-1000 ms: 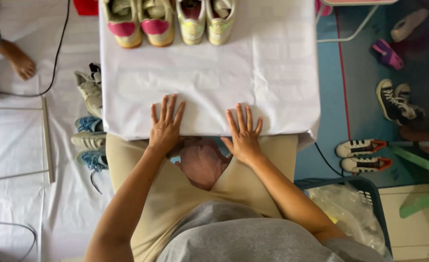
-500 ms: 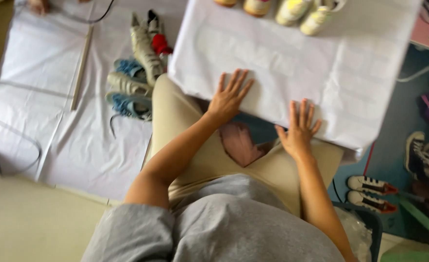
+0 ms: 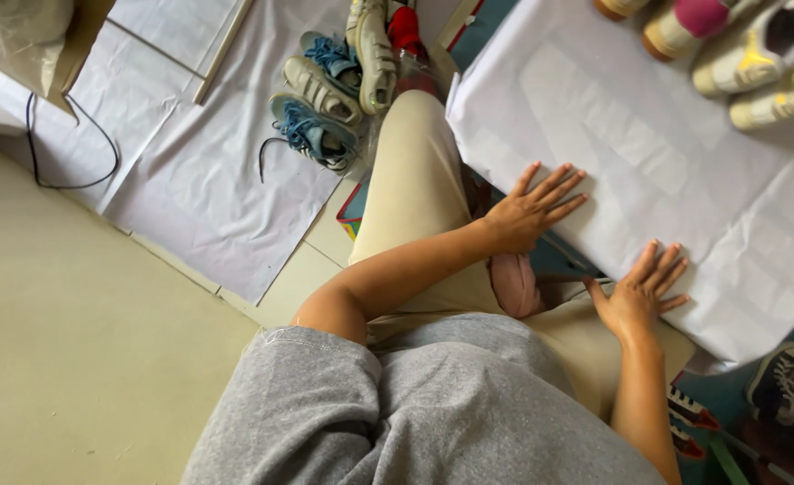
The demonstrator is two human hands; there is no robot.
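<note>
My left hand lies flat, fingers spread, on the near edge of a low table covered with white paper. My right hand rests flat on the same edge, a little further right, also with fingers apart. Neither hand holds anything. At the table's far side stand several small sneakers, cream and yellow, some with pink insides. My knees in beige trousers reach under the table edge.
On the floor to the left lies a white sheet with blue-laced and pale sneakers piled at its edge, plus a black cable. Dark sneakers sit on the floor at lower right.
The camera has swung left and tilted, so the table and shoes have shifted to the upper right. Both hands stay flat on the table edge.
</note>
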